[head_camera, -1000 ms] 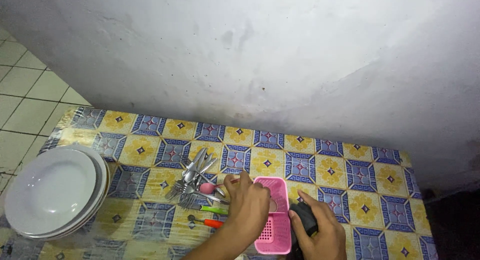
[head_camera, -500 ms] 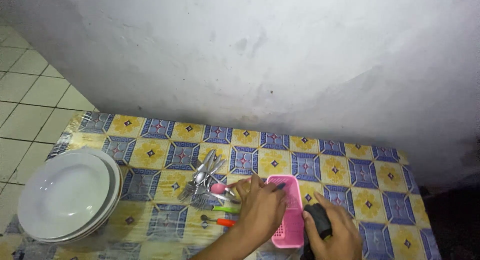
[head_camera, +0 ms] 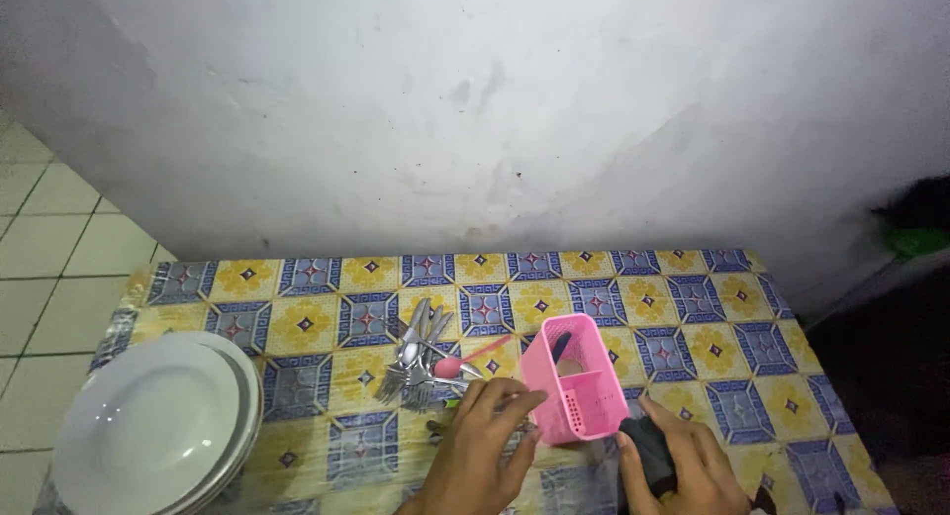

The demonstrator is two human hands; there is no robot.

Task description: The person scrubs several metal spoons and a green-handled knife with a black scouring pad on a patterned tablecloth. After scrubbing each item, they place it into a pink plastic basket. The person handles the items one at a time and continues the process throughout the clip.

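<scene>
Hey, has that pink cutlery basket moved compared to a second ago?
Yes. The pink basket was lying flat on the patterned tablecloth; now it stands tipped up, its open mouth showing, beside the pile of forks and spoons, between both hands.

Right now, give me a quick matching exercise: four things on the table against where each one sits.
Things:
1 white plates
2 pink basket
3 pile of forks
4 dark object

Places:
A under the right hand
B left end of the table
C upright, between both hands
D just beyond the left hand

Pairs: 1-B, 2-C, 3-D, 4-A
</scene>
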